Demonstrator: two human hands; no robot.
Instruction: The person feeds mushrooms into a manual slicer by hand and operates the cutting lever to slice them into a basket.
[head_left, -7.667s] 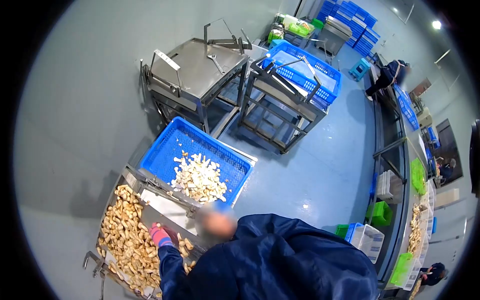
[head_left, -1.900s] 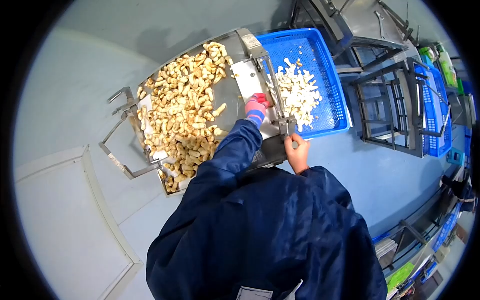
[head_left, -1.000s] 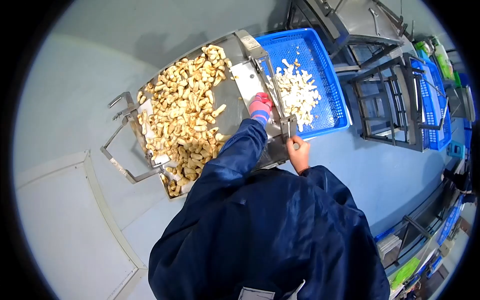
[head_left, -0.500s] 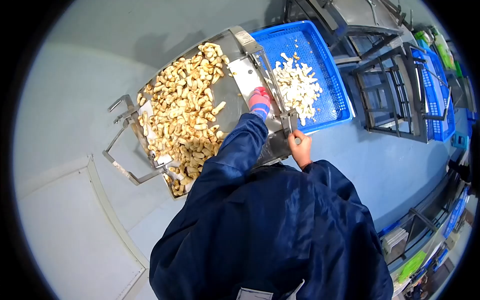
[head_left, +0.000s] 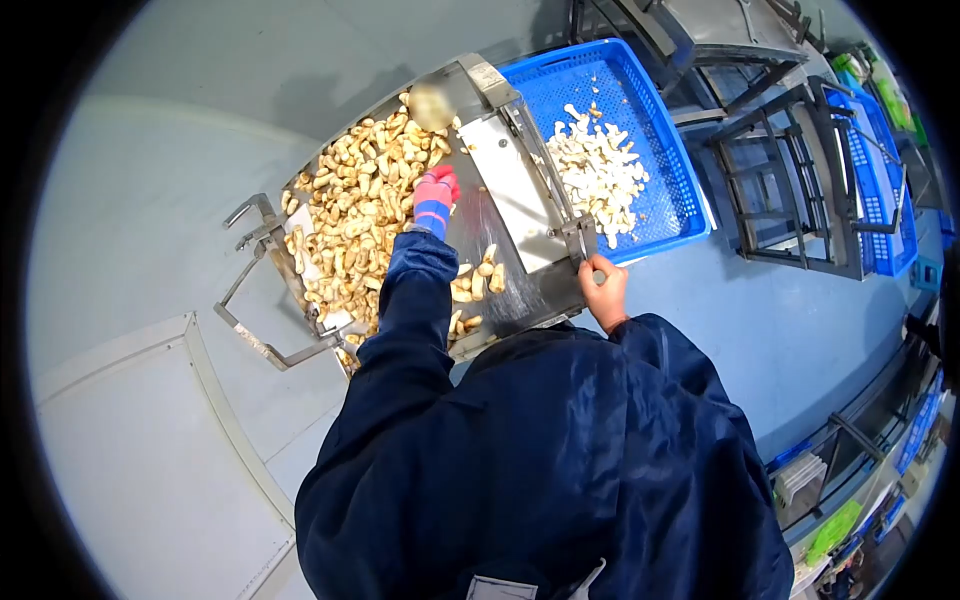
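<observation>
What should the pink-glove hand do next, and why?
I'd guess the left hand should bring one piece from the tan pile over to the white plate: that hand is at the pile's edge, and the right hand grips the near end of the metal bar beside the plate.

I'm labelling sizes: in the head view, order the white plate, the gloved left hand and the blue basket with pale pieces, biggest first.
1. Blue basket
2. White plate
3. Gloved left hand
Apparent size only.
</observation>
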